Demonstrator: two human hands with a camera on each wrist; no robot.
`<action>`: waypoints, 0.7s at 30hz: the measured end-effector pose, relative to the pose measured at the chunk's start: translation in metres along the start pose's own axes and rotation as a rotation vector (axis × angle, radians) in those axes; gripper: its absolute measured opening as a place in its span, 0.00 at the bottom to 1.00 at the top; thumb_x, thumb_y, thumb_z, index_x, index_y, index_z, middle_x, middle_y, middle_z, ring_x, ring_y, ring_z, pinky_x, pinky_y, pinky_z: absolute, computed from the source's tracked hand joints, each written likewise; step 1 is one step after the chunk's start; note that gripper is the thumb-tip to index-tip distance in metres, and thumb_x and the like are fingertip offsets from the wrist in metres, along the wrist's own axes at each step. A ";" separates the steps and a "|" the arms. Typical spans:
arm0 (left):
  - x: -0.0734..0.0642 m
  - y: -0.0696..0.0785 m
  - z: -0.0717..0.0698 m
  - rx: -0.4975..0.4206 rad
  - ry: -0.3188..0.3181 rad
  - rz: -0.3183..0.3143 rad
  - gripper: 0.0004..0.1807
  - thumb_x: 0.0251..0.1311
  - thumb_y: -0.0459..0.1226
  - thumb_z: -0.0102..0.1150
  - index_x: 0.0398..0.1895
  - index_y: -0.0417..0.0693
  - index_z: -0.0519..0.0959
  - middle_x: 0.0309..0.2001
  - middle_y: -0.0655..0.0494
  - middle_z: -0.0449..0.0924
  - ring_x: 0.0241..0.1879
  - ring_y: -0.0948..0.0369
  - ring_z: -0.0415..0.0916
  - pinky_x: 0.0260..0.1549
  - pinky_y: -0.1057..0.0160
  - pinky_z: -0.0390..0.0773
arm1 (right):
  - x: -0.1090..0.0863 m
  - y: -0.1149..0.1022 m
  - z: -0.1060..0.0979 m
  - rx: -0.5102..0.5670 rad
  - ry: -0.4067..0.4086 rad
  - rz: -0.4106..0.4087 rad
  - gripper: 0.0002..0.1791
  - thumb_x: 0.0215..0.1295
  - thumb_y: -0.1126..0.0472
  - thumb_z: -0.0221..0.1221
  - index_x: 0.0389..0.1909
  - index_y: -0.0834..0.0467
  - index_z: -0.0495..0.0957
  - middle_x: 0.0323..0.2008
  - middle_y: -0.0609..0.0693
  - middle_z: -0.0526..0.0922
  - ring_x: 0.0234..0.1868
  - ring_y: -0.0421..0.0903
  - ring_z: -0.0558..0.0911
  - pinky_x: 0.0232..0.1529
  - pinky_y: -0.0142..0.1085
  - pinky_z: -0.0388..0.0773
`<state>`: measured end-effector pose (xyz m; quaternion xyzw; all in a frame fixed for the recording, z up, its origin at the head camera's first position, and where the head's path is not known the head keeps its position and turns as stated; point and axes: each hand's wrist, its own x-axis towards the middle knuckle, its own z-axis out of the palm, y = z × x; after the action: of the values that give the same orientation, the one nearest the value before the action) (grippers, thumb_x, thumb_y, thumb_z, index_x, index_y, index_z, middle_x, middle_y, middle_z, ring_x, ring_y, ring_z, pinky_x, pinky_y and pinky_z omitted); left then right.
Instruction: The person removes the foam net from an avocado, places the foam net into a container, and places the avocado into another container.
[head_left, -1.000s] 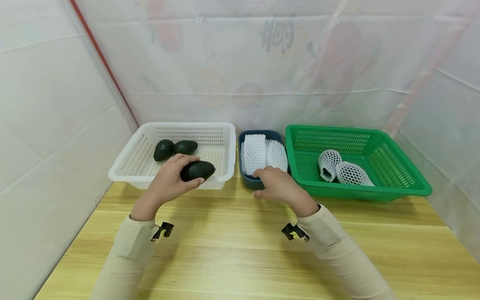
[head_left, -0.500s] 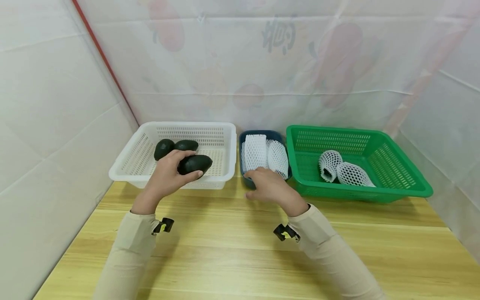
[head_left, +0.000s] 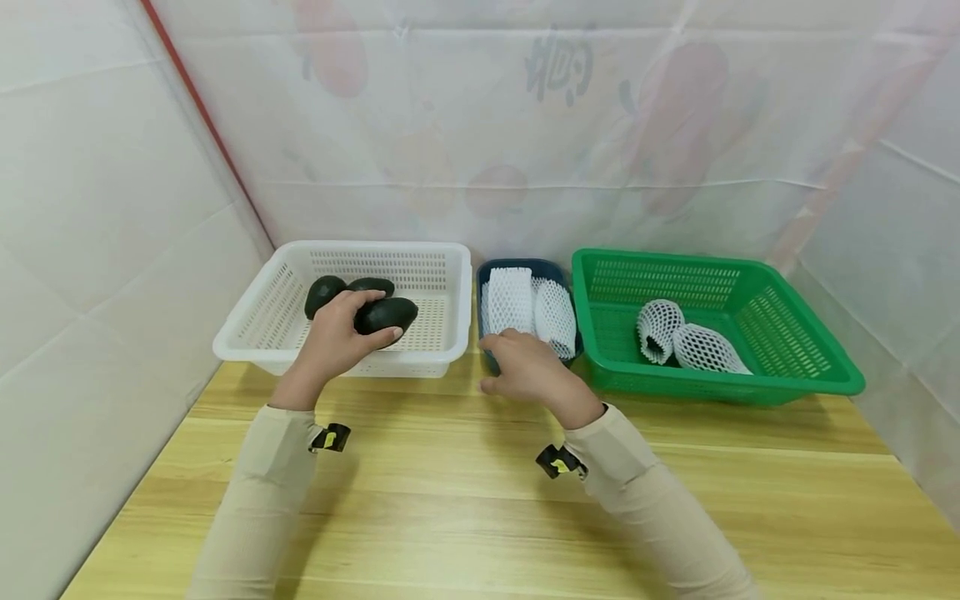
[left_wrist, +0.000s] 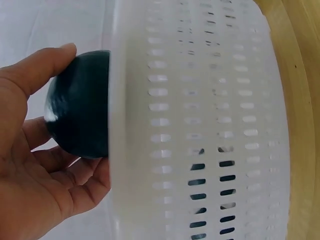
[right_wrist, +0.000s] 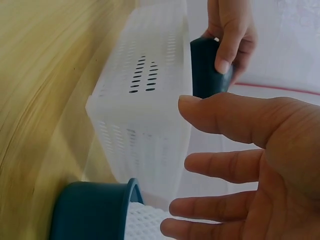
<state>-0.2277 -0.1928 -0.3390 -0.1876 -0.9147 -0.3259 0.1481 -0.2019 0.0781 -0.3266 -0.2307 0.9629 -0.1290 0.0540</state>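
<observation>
1. Avocado (head_left: 386, 317), dark green and smooth, is over the near part of the white basket (head_left: 460, 308), on the left side of the table (head_left: 450, 500). In the left wrist view, its upper part stands above the rim, and the basket wall hides the rest, so I cannot tell if it touches the bottom.
2. Left hand (head_left: 335, 337) grasps this fruit; the thumb lies on its near side and the other fingers are bent around it.
3. Right hand (head_left: 528, 369) is at the near end of the dark blue container (right_wrist: 90, 210). Its fingers are released and spread, with nothing held between them. I cannot tell if they touch the foam there.
4. Inside this container are white foam nets: one flat (head_left: 511, 304) on the left and one rounder (head_left: 556, 312) on the right.
5. Two other dark fruits (head_left: 325, 297) lie in the white basket, farther than the held one.
6. Green basket (head_left: 720, 385) stands on the right, just beside the container. It contains two net-covered pieces (head_left: 707, 348), next to each other.
7. Behind all of these hangs a pale sheet (head_left: 450, 125) with faded prints.
</observation>
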 end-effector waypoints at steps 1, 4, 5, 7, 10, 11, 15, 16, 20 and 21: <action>0.001 -0.002 0.000 0.009 -0.015 -0.015 0.32 0.52 0.45 0.67 0.58 0.40 0.71 0.54 0.40 0.71 0.48 0.46 0.69 0.44 0.45 0.68 | 0.001 -0.001 0.000 0.002 0.005 -0.006 0.31 0.54 0.53 0.66 0.59 0.60 0.72 0.52 0.55 0.75 0.52 0.52 0.73 0.48 0.47 0.71; 0.002 -0.006 0.000 0.028 -0.067 -0.056 0.32 0.54 0.44 0.66 0.59 0.38 0.70 0.54 0.38 0.70 0.50 0.45 0.67 0.47 0.44 0.66 | 0.002 -0.004 0.000 0.004 0.015 -0.025 0.31 0.53 0.54 0.66 0.58 0.59 0.72 0.51 0.55 0.76 0.51 0.52 0.73 0.47 0.46 0.71; 0.001 -0.007 0.000 0.033 -0.083 -0.065 0.31 0.55 0.43 0.65 0.59 0.37 0.69 0.54 0.38 0.69 0.51 0.44 0.67 0.47 0.44 0.66 | 0.002 -0.004 0.000 0.005 0.017 -0.029 0.31 0.53 0.54 0.66 0.58 0.59 0.73 0.51 0.54 0.76 0.50 0.52 0.73 0.47 0.46 0.71; 0.001 -0.007 0.000 0.037 -0.101 -0.073 0.31 0.55 0.43 0.64 0.59 0.37 0.69 0.55 0.37 0.68 0.52 0.43 0.67 0.47 0.44 0.67 | 0.002 -0.005 0.000 0.002 0.017 -0.030 0.31 0.53 0.54 0.66 0.58 0.59 0.73 0.50 0.54 0.76 0.49 0.51 0.74 0.46 0.46 0.71; 0.000 -0.007 0.001 0.031 -0.105 -0.069 0.30 0.56 0.43 0.64 0.59 0.36 0.70 0.56 0.38 0.68 0.52 0.42 0.67 0.47 0.44 0.68 | 0.002 -0.005 0.001 0.004 0.014 -0.028 0.31 0.53 0.54 0.67 0.57 0.60 0.73 0.50 0.55 0.76 0.49 0.52 0.74 0.46 0.46 0.72; 0.000 -0.007 0.001 0.030 -0.104 -0.067 0.30 0.56 0.43 0.64 0.58 0.36 0.70 0.56 0.37 0.68 0.52 0.42 0.67 0.46 0.44 0.69 | 0.002 -0.005 0.001 0.004 0.015 -0.029 0.30 0.52 0.54 0.67 0.57 0.60 0.73 0.50 0.55 0.76 0.49 0.52 0.74 0.46 0.47 0.72; 0.000 -0.007 0.002 0.025 -0.110 -0.063 0.30 0.56 0.42 0.64 0.58 0.35 0.70 0.56 0.38 0.68 0.52 0.42 0.67 0.47 0.44 0.69 | 0.001 -0.004 0.000 0.002 0.015 -0.027 0.30 0.52 0.54 0.67 0.56 0.60 0.74 0.50 0.55 0.76 0.50 0.52 0.74 0.47 0.47 0.71; -0.001 -0.007 0.002 0.025 -0.110 -0.060 0.30 0.56 0.42 0.64 0.58 0.35 0.70 0.56 0.38 0.68 0.52 0.42 0.67 0.47 0.44 0.69 | 0.001 -0.004 0.000 0.001 0.015 -0.028 0.30 0.53 0.53 0.67 0.56 0.60 0.74 0.50 0.55 0.76 0.50 0.52 0.74 0.47 0.47 0.71; -0.002 -0.003 0.002 0.048 -0.124 -0.038 0.28 0.55 0.42 0.65 0.57 0.37 0.72 0.55 0.40 0.71 0.54 0.44 0.67 0.49 0.45 0.67 | 0.000 -0.004 -0.001 0.002 0.007 -0.025 0.30 0.53 0.52 0.66 0.56 0.59 0.74 0.50 0.55 0.76 0.50 0.52 0.74 0.46 0.47 0.72; -0.002 -0.001 0.002 0.060 -0.128 -0.031 0.27 0.55 0.43 0.65 0.56 0.38 0.73 0.55 0.42 0.72 0.53 0.44 0.68 0.48 0.45 0.68 | -0.001 -0.004 -0.002 0.003 0.003 -0.023 0.30 0.53 0.52 0.66 0.56 0.59 0.74 0.50 0.55 0.76 0.50 0.52 0.73 0.46 0.47 0.72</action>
<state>-0.2263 -0.1932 -0.3419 -0.1894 -0.9345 -0.2879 0.0896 -0.1997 0.0754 -0.3235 -0.2417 0.9601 -0.1313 0.0513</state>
